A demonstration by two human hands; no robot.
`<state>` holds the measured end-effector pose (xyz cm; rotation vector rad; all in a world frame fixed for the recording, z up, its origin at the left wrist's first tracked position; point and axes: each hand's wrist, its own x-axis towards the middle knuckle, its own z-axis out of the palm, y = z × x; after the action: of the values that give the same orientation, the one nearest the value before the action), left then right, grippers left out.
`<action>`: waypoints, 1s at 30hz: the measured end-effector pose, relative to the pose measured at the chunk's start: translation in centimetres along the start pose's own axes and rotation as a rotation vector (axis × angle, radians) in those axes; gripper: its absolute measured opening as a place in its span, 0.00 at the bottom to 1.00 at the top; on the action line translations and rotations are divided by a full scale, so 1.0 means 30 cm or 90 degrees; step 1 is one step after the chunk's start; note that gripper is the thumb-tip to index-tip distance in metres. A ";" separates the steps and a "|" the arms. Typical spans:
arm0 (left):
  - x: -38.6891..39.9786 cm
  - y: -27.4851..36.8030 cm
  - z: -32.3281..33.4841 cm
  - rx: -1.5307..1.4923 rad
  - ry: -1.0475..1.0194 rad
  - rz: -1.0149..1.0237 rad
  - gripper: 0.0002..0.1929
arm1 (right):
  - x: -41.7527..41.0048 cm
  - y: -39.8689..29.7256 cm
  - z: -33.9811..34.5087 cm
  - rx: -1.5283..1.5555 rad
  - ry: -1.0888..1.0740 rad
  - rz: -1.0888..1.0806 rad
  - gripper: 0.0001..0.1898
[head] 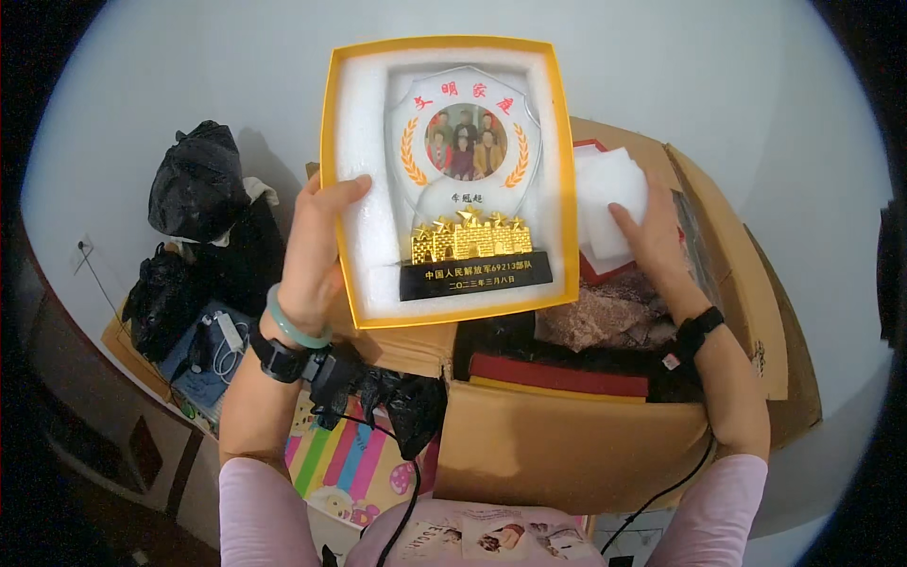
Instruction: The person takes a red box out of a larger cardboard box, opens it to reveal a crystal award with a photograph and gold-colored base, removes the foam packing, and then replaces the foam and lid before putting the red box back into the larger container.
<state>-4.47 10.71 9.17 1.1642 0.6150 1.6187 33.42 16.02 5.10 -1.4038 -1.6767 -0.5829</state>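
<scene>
My left hand (319, 234) grips the left side of a yellow-rimmed box (348, 283), its thumb on the white foam lining (361, 142). Inside the foam lies a clear shield-shaped trophy plaque (464, 191) with a round photo, laurel branches, gold stars and a gold wall on a black base bearing writing. To the right, my right hand (655, 227) holds folded white foam sheets (609, 202), partly behind the box's right edge. Behind these sheets, a red-edged item (595, 273) shows only in part.
Below stands an open cardboard carton (567, 446) holding a red and yellow box (560, 375) and patterned fabric (609, 312). Black plastic bags (198, 184) and a white power strip with cable (228, 337) are at the left. A colourful striped surface (347, 453) lies lower left.
</scene>
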 end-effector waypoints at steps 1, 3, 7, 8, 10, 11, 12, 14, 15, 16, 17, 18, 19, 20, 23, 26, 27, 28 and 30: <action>0.007 -0.006 -0.002 0.007 -0.007 -0.006 0.18 | -0.001 -0.039 -0.009 -0.049 0.011 -0.030 0.38; 0.026 -0.013 0.000 0.007 -0.004 0.003 0.18 | 0.011 -0.125 -0.058 -0.084 -0.009 -0.057 0.38; 0.047 -0.009 0.019 0.040 -0.025 -0.019 0.18 | 0.026 -0.220 -0.099 -0.050 0.033 -0.201 0.35; 0.049 -0.010 0.023 0.043 -0.021 -0.022 0.18 | 0.025 -0.232 -0.105 0.005 0.045 -0.228 0.33; 0.063 -0.016 -0.003 0.020 -0.017 -0.046 0.19 | 0.019 -0.272 -0.140 0.043 0.036 -0.310 0.32; 0.068 -0.011 -0.012 -0.005 -0.015 -0.073 0.19 | 0.015 -0.299 -0.169 0.078 0.025 -0.390 0.31; 0.056 0.002 -0.015 0.000 -0.011 -0.065 0.19 | 0.008 -0.346 -0.200 0.123 -0.063 -0.436 0.32; 0.041 0.003 0.002 0.008 -0.037 -0.009 0.19 | -0.027 -0.432 -0.240 0.174 -0.202 -0.504 0.35; 0.037 0.007 0.014 0.004 -0.042 -0.005 0.19 | -0.048 -0.465 -0.248 0.186 -0.250 -0.528 0.36; 0.030 0.013 0.019 0.022 -0.025 0.005 0.20 | -0.070 -0.485 -0.229 0.186 -0.248 -0.530 0.36; 0.023 0.017 0.022 0.039 -0.009 0.014 0.20 | -0.091 -0.496 -0.198 0.113 -0.262 -0.537 0.33; 0.015 0.021 0.024 0.041 -0.009 0.017 0.20 | -0.107 -0.500 -0.179 0.040 -0.274 -0.540 0.30; 0.008 0.024 0.026 0.057 0.002 0.026 0.20 | -0.112 -0.500 -0.173 0.040 -0.270 -0.540 0.30; 0.001 0.025 0.026 0.073 0.013 0.034 0.21 | -0.115 -0.497 -0.170 0.009 -0.240 -0.551 0.27; -0.025 0.007 0.007 0.090 0.023 0.063 0.21 | -0.137 -0.492 -0.149 -0.016 -0.186 -0.569 0.23; -0.035 -0.014 0.011 0.102 0.019 0.095 0.22 | -0.142 -0.467 -0.137 -0.033 -0.150 -0.585 0.22; -0.036 -0.021 0.011 0.104 0.021 0.095 0.22 | -0.142 -0.460 -0.132 -0.052 -0.135 -0.595 0.22; -0.037 -0.028 0.011 0.094 0.020 0.096 0.22 | -0.139 -0.454 -0.129 -0.050 -0.134 -0.595 0.22; -0.036 -0.039 0.012 0.085 0.022 0.097 0.23 | -0.133 -0.448 -0.130 -0.045 -0.143 -0.594 0.22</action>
<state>-3.62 10.10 7.92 1.3099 0.6791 1.7502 21.88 7.22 6.05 -0.6683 -2.4984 -1.0161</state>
